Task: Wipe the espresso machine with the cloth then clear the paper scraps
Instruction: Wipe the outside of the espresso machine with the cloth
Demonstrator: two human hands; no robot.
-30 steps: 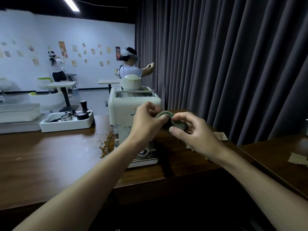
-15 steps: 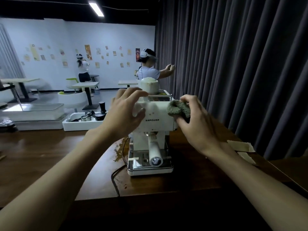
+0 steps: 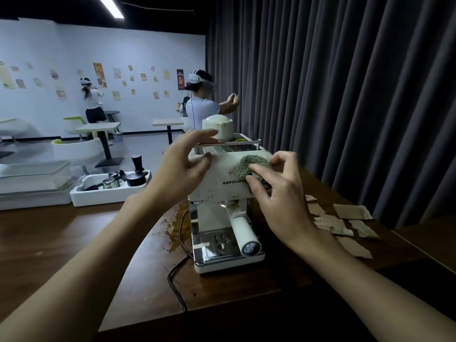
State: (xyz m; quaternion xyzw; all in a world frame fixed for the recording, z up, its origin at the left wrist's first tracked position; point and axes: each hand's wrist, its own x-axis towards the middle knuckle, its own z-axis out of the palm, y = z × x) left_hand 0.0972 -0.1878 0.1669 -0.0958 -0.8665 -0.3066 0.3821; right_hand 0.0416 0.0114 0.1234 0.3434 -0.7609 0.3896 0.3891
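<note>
A white espresso machine stands on the dark wooden table, its portafilter handle pointing toward me. My right hand presses a grey-green cloth against the upper right of the machine's front panel, fingers curled round it. My left hand rests on the machine's upper left corner with fingers spread, thumb on the front face. Several torn paper scraps lie on the table to the right of the machine. A pale domed lid sits on top of the machine.
A black power cord runs from the machine over the table's front edge. Coffee stains mark the table left of the machine. A white tray with a tamper and metal cups sits at left. A dark curtain hangs behind; two people stand far back.
My right hand has slid the cloth down from the machine's top right edge onto its front panel. My left hand has settled on the upper left corner. The view has shifted closer.
</note>
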